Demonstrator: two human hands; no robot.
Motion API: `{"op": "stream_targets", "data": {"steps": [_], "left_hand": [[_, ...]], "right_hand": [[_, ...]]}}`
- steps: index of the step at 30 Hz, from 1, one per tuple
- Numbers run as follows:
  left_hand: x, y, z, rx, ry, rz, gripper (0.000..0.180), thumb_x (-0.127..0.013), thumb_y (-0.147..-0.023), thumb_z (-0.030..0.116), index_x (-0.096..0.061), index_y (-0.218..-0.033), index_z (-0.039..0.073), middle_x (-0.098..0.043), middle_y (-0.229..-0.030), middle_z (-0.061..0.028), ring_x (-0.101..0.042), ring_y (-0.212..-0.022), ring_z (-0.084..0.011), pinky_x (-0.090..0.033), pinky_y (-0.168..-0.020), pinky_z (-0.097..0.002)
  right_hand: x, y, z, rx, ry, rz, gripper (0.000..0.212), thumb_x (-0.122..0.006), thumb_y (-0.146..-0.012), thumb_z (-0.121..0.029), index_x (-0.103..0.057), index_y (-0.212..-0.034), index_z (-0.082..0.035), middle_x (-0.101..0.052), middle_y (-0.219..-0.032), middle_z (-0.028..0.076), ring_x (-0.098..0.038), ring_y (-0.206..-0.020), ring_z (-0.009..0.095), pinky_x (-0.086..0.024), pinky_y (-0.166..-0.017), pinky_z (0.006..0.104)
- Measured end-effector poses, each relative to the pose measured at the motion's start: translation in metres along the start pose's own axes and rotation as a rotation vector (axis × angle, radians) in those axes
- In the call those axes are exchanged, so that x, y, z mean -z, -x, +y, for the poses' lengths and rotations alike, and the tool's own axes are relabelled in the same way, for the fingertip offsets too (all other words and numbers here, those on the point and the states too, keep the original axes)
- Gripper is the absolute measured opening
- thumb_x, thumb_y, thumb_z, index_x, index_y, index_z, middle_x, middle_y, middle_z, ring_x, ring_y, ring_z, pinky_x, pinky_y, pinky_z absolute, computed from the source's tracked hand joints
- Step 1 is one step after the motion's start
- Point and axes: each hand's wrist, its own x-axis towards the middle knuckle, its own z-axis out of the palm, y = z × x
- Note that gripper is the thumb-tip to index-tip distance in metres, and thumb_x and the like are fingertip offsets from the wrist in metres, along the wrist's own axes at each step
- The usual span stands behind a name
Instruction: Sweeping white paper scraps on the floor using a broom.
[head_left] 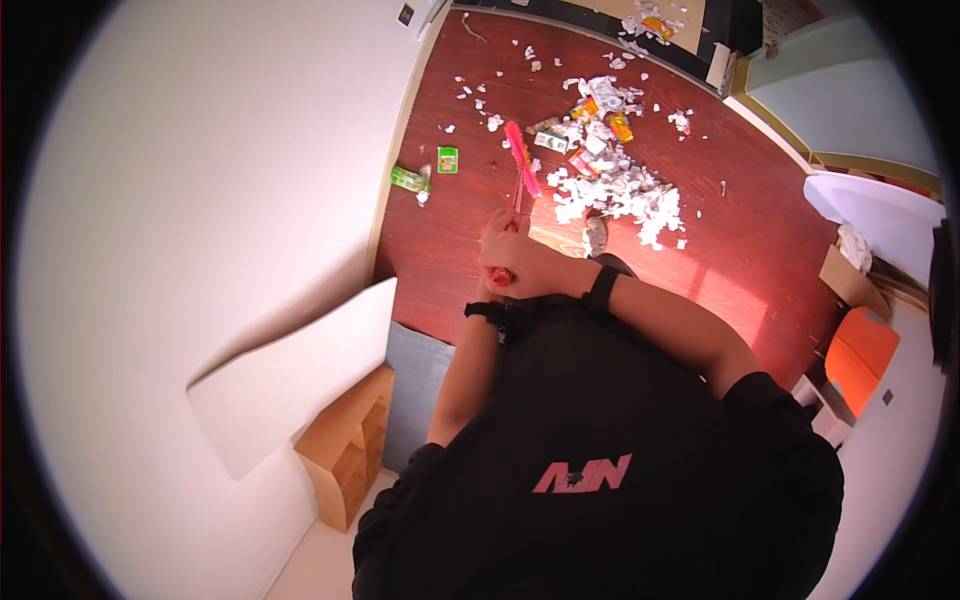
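Both hands, the left hand [497, 237] and the right hand [520, 268], were closed around the red broom [519, 170] handle. The broom's pink head lay beside the litter pile [610, 175] on the red floor [740, 240].

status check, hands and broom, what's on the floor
Left hand and right hand both gripping red broom. Brush end at litter pile. Green cartons lie apart by wall.

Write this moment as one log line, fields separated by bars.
hands: left hand and right hand both grip red broom handle | broom head: pink, beside paper scrap pile | floor: red-brown wood
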Motion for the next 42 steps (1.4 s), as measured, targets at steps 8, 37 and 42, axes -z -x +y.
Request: {"op": "stream_targets", "data": {"steps": [8,37,42], "left_hand": [[0.133,-0.044,-0.067,0.146,-0.038,-0.009,0.014,-0.067,-0.083,0.010,-0.057,-0.079,0.002,-0.055,-0.078,-0.0081,-0.056,-0.068,-0.0239,-0.045,-0.062,-0.0366],[0.155,-0.175,-0.227,0.086,0.338,-0.667,0.010,-0.062,-0.081,0.014,-0.059,-0.087,0.006,-0.059,-0.082,-0.0086,-0.057,-0.079,-0.0259,-0.045,-0.070,-0.0370],[0.187,-0.179,-0.192,-0.053,0.360,-0.631,0.011,-0.062,-0.080,0.013,-0.059,-0.088,0.007,-0.060,-0.083,-0.0083,-0.057,-0.081,-0.0262,-0.044,-0.072,-0.0370]], "right_hand": [[-0.061,-0.115,0.003,0.154,-0.172,0.060,0.023,-0.070,-0.085,-0.015,-0.054,-0.073,-0.004,-0.057,-0.076,0.011,-0.055,-0.074,0.031,-0.045,-0.070,0.0410],[-0.117,-0.253,0.057,-0.419,0.343,0.100,0.018,-0.069,-0.080,-0.022,-0.062,-0.071,-0.008,-0.063,-0.074,0.011,-0.059,-0.079,0.030,-0.038,-0.082,0.0418],[-0.127,-0.282,0.045,-0.360,0.488,0.104,0.018,-0.068,-0.072,-0.024,-0.069,-0.074,-0.006,-0.067,-0.080,0.016,-0.062,-0.080,0.033,-0.043,-0.080,0.0459]]}}
